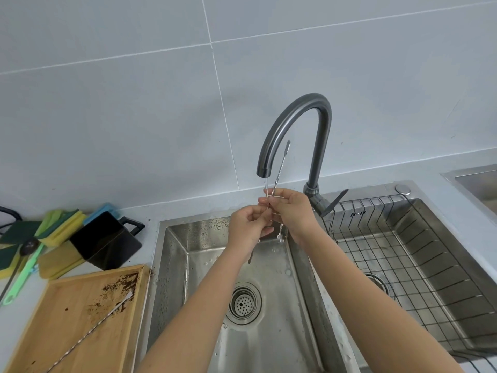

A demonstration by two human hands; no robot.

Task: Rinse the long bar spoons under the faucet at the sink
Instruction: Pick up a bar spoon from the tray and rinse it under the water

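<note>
A thin stream of water falls from the dark curved faucet (293, 125) onto a long twisted bar spoon (281, 165). The spoon stands nearly upright, its upper end beside the spout and its lower end hanging over the left sink basin (172, 265). My left hand (248, 228) and my right hand (291, 211) both pinch its stem right under the spout. A second bar spoon (88, 332) lies diagonally on the wooden tray (53, 319) at the left, among brown crumbs.
A black square cup (105, 240), yellow and green sponges (61, 227) and a green brush (24, 273) sit on the counter at left. A wire rack (398, 254) fills the right basin. The faucet lever (336, 201) points right. The drain strainer (243, 302) lies below my arms.
</note>
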